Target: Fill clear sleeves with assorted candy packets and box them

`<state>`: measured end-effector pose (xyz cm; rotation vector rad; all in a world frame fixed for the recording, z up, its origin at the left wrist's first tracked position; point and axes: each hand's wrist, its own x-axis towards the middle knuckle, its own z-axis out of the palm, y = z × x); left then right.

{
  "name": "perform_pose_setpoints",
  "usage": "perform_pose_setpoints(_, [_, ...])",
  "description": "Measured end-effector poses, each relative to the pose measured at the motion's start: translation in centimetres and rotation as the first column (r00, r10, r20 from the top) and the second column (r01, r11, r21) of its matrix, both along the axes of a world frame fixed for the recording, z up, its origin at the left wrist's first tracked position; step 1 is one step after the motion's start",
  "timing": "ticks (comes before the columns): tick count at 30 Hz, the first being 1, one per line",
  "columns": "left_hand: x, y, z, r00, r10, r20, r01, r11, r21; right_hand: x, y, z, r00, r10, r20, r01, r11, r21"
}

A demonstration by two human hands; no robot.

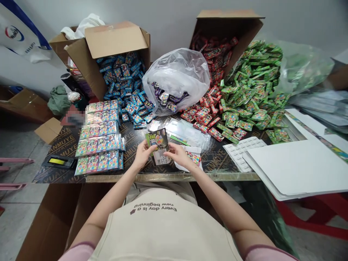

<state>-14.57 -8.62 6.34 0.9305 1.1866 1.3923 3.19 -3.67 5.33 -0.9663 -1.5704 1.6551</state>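
A dark printed card (159, 138) with green and multicoloured artwork is held up over the front of the table. My left hand (143, 153) pinches its left edge, thumb on the front. At its right edge, my right hand (178, 155) has its fingers closed on the card. Just below the artwork shows a pale printed panel (161, 158); whether it belongs to the card I cannot tell. Clear plastic sleeves (187, 131) lie behind the hands. Beside my right hand rests a white sheet with a colourful print (194, 158).
Stacked packs of small boxes (99, 143) stand at left near a black tape cutter (59, 161). Behind are piles of blue boxes (123, 78), red boxes (208, 108) and green boxes (252, 79), plus a clear bag (176, 69). White cardboard sheets (299, 165) overhang the right front edge.
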Motion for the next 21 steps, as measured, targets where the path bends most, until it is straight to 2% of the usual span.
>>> perform_pose_setpoints(1, [0.2, 0.2, -0.3, 1.0, 0.026, -0.012, -0.026, 0.999, 0.019, -0.2, -0.1, 0.1, 0.999, -0.024, -0.027, 0.024, 1.0, 0.016])
perform_pose_setpoints(3, [0.8, 0.3, -1.1, 1.0, -0.003, -0.028, 0.003, 1.0, 0.015, -0.7, 0.0, 0.9, 0.984, -0.133, -0.115, 0.137, 0.99, 0.025])
perform_pose_setpoints(6, [2.2, -0.1, -1.9, 0.997, -0.079, -0.009, 0.078, 0.996, -0.035, -1.7, 0.4, 2.6, 0.919, -0.34, -0.201, 0.334, 0.94, -0.066])
perform_pose_setpoints(9, [3.7, -0.5, -1.3, 0.993, 0.048, 0.105, -0.047, 0.999, -0.013, -2.6, 0.5, 3.5, 0.861, -0.453, -0.229, 0.42, 0.889, -0.182])
perform_pose_setpoints(11, [4.3, -0.4, -0.1, 0.958, 0.153, 0.241, -0.15, 0.988, -0.031, -3.1, 0.1, 3.5, 0.843, -0.476, -0.249, 0.432, 0.876, -0.212])
perform_pose_setpoints(13, [4.3, 0.2, 1.1, 0.925, 0.206, 0.319, -0.188, 0.978, -0.086, -3.3, -0.4, 3.3, 0.836, -0.474, -0.276, 0.43, 0.879, -0.208])
perform_pose_setpoints(17, [3.5, 1.2, 2.7, 0.93, 0.201, 0.309, -0.162, 0.976, -0.148, -3.2, -1.1, 3.1, 0.816, -0.461, -0.347, 0.393, 0.885, -0.251])
perform_pose_setpoints(21, [2.6, 1.3, 3.1, 0.929, 0.107, 0.354, -0.05, 0.985, -0.167, -2.6, -0.9, 3.2, 0.862, -0.417, -0.289, 0.357, 0.903, -0.238])
